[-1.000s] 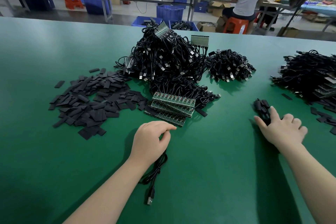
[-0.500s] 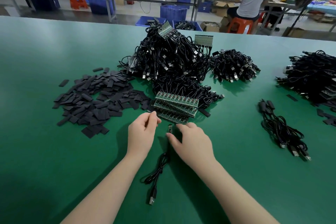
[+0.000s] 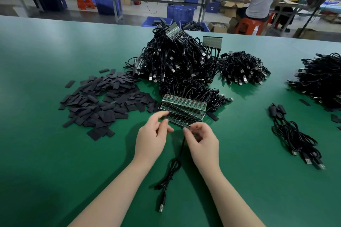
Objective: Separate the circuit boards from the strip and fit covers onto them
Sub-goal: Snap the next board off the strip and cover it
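Green circuit-board strips (image 3: 183, 106) lie stacked in front of a big heap of black USB cables (image 3: 180, 61). My right hand (image 3: 201, 141) pinches a small single board at its fingertips; that board's black cable (image 3: 172, 173) trails toward me and ends in a USB plug. My left hand (image 3: 152, 135) is just left of it, thumb and fingers pinched together near the strips' front edge; what it holds is too small to tell. A pile of flat black covers (image 3: 103, 105) lies to the left.
Finished cables with covers (image 3: 293, 134) lie in a bundle at the right. Two more cable heaps (image 3: 242, 69) (image 3: 323, 81) sit beyond it on the green table (image 3: 46, 162). Behind the table are other workbenches, blue crates and seated people.
My right hand came back from the bundle at the right to the middle and picked up the small board. Both hands lifted and closed in on it near the strips.
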